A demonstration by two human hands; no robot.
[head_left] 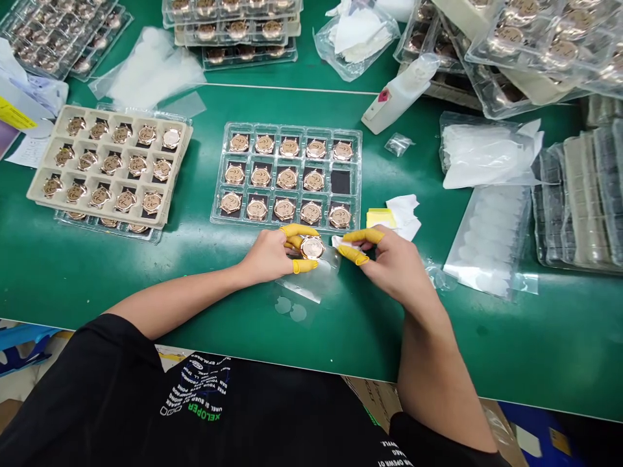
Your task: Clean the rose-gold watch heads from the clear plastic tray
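Between the yellow-cotted thumb and fingers of my left hand (280, 253) is a rose-gold watch case (312, 247), gripped by its edges with the round face up. My right hand (389, 256), also in yellow finger cots, pinches a small white cloth (343, 242) just right of the case. Under the hands lies a clear plastic film (304, 285), with round clear stickers (291, 309) below it. Directly beyond, a clear tray (219, 188) holds rows of watch cases; one compartment in its right column shows only a black pad (340, 182).
On the left a beige tray (36, 188) of watch cases rests on another tray. A white plastic bottle (402, 94) leans beyond the right hand. Stacked trays (238, 29) stand at the back. White tissue (403, 214) and sticker sheets (491, 240) lie to the right.
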